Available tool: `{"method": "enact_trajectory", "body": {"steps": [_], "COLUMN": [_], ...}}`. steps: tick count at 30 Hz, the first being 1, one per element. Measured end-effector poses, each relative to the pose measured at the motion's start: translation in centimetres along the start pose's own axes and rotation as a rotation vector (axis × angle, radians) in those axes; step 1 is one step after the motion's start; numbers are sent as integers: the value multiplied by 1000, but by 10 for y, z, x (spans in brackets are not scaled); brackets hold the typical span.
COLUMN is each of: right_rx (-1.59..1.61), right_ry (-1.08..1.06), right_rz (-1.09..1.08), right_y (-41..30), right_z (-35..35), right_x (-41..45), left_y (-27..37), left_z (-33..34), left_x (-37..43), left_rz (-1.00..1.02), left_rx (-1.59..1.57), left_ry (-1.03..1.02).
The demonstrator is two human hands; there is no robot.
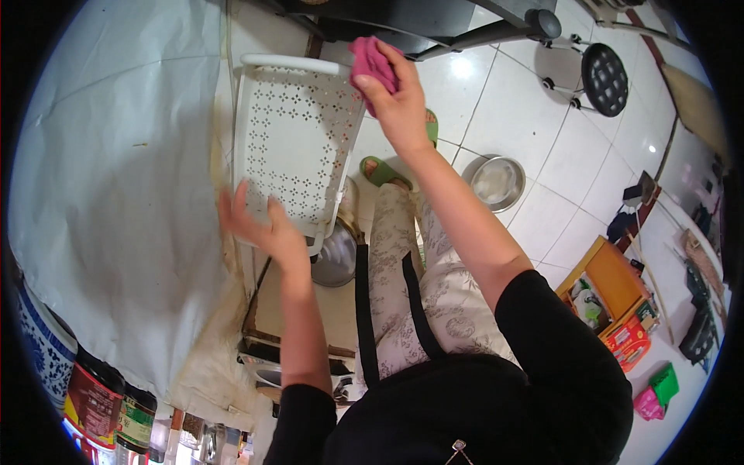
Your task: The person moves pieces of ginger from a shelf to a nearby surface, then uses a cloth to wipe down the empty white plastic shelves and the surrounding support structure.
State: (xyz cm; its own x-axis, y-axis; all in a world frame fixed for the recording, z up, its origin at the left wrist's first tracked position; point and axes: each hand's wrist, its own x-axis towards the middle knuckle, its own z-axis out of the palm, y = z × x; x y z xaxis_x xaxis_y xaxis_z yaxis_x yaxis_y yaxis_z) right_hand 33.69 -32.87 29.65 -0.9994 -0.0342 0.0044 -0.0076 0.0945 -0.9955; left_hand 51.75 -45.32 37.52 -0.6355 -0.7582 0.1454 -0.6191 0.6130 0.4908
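Observation:
A crumpled pink cloth (372,61) is gripped in my right hand (401,102), at the far right corner of a white plastic rack (285,131). The rack has a tray with small flower-shaped holes and a rounded white rim. Over its near left edge is my left hand (264,226), blurred, with fingers spread and nothing in them. Whether the left fingers touch the rack I cannot tell. Behind the rack's near corner, a round metal pot or lid (335,256) is partly hidden.
A pale plastic-like sheet (133,145) covers the surface at left, with jars (96,398) at its near end. A metal bowl (497,183) and a black stool (604,79) stand on the tiled floor (517,110). Dark furniture (395,23) is ahead; an open wooden box (610,285) lies right.

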Motion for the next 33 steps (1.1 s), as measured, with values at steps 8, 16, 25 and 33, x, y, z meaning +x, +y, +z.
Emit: {"method": "enact_trajectory", "body": {"steps": [8,16,25,33], "right_rx": [-188,117,500,80], "right_ry": [-307,-489,17,-287], "right_rz": [107,339,758,348], "right_y": [27,55,24,48], "right_z": [15,-14,-4,18], "right_x": [5,19,-6,-3], "left_y": [62,75,61,57], "left_z": [114,134,138,138], "left_x": [150,145,147,153], "left_rz": [530,503,599,642], "left_rx": [3,422,419,379], "left_ry": [-159,-393,-147,-69]}}
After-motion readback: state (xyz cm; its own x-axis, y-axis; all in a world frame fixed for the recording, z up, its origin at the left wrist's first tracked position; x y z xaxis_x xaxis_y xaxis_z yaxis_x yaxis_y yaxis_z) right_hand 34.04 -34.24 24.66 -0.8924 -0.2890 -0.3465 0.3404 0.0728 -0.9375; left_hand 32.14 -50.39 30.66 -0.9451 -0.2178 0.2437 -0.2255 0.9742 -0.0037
